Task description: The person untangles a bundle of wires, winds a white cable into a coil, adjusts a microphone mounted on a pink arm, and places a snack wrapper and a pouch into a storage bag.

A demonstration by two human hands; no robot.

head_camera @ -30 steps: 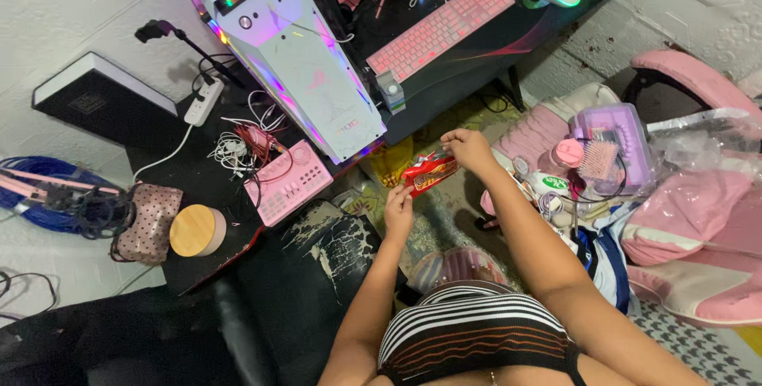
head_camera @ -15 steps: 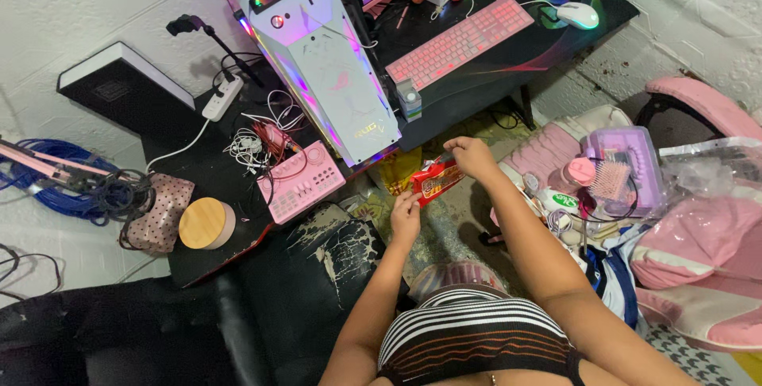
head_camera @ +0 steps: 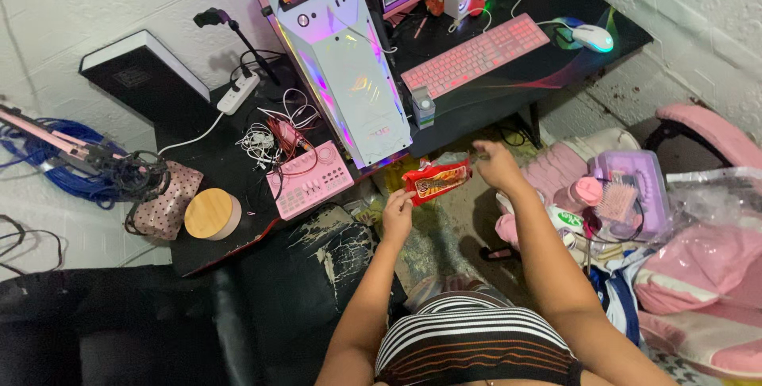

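Red snack packet (head_camera: 436, 179), foil-type, pinched at its lower left end by my left hand (head_camera: 397, 213); right hand (head_camera: 498, 165) sits at the packet's top right corner, fingers look pressed on the edge, but I can't tell for sure. Packet is held in the air over the cluttered floor, just in front of the black desk (head_camera: 508, 76). Looks unopened, no tear visible, nothing out yet. Pink mixer board (head_camera: 309, 180) lies to the left, white computer case (head_camera: 349, 76) above.

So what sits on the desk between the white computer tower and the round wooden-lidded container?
In the head view, a pink button console and a tangle of white and red cables lie between the computer tower and the wooden-lidded container.
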